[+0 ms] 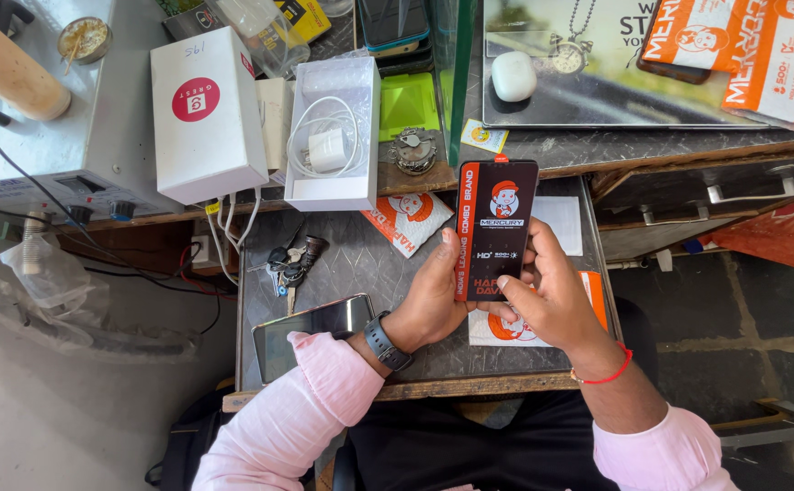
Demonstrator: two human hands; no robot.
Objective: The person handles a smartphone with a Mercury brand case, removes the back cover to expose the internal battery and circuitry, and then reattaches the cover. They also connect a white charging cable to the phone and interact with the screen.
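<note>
Flat black-and-orange printed screen-protector packet point(497, 227): upright above grey pull-out shelf point(342, 264), gripped between both hands. Left hand point(433, 300) curled round its left edge; right hand point(552, 305) pinching lower right edge. Dark glossy smartphone point(311, 332) beside left wrist.

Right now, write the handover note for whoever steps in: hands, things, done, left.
Left hand: grips the black-and-orange sleeve from its left edge, thumb on the front.
Right hand: fingers pinch the sleeve's lower right side.
Things: sleeve held upright over the small table; phone lies by the left wrist; keys behind it; open box with charger on the bench.
Done: sleeve in both hands.
Left: sleeve looks unopened; phone untouched.
</note>
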